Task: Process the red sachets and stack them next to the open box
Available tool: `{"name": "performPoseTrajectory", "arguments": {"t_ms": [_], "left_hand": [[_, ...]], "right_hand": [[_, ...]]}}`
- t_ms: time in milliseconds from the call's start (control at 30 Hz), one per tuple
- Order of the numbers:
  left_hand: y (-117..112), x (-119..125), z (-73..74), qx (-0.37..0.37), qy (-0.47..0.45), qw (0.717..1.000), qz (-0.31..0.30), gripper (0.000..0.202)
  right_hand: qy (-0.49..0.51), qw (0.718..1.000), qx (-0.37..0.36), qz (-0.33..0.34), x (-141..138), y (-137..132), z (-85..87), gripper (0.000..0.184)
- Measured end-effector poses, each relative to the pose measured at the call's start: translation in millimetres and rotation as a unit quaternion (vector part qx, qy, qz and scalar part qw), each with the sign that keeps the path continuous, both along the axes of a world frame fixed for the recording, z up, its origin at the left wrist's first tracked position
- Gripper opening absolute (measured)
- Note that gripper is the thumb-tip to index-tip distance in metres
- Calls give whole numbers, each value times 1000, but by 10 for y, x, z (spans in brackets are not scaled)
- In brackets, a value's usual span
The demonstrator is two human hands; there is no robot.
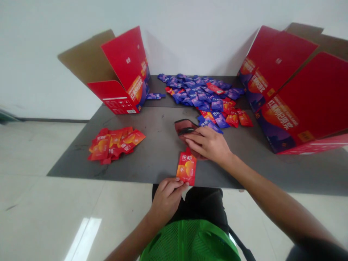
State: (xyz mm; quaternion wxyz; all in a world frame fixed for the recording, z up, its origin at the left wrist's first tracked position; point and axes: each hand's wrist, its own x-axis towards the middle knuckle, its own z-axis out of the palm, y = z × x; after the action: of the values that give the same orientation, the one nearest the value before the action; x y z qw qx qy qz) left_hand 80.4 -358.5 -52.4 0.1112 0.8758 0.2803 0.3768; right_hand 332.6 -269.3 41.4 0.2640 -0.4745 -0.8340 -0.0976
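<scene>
A red and orange pouch (pixel 186 169) lies at the table's front edge, its printed side up. The fingers of my left hand (pixel 169 195) are closed on its lower edge. Just above the pouch, my right hand (pixel 210 145) grips a folded reddish-brown cloth (pixel 181 126) with dark edges. The cloth hangs over the pouch's top end; whether they touch there I cannot tell. Left of my hands sits a heap of red pouches (pixel 115 143). Farther back spreads a pile of purple pouches (pixel 198 92), with several red ones mixed in along its near side.
An open red carton (pixel 119 72) stands at the back left with its flaps up. Another open red carton (pixel 288 94) takes up the right side, beside the pile. The grey table (pixel 154 156) meets a white wall at the back.
</scene>
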Motion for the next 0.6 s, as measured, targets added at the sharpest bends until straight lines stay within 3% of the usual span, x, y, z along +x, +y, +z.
{"name": "performPoseTrajectory", "arguments": {"t_ms": [133, 200, 333, 467, 533, 600], "left_hand": [[-6, 5, 11, -6, 5, 1000, 12, 26], [-4, 4, 19, -9, 10, 1000, 14, 24], [8, 0, 32, 0, 8, 1000, -2, 29], [19, 2, 35, -2, 7, 1000, 4, 27], [20, 2, 35, -4, 4, 1000, 4, 26], [17, 0, 34, 0, 3, 1000, 2, 27]], "right_hand": [[-7, 991, -38, 130, -308, -553, -90, 25], [-10, 986, -60, 157, -351, -629, -220, 25], [2, 994, -79, 78, -134, -214, -379, 26], [-49, 997, -61, -11, 105, 255, -215, 28], [-39, 998, -34, -27, 77, 224, -83, 29], [-7, 1000, -12, -1, -54, 9, -3, 29]]}}
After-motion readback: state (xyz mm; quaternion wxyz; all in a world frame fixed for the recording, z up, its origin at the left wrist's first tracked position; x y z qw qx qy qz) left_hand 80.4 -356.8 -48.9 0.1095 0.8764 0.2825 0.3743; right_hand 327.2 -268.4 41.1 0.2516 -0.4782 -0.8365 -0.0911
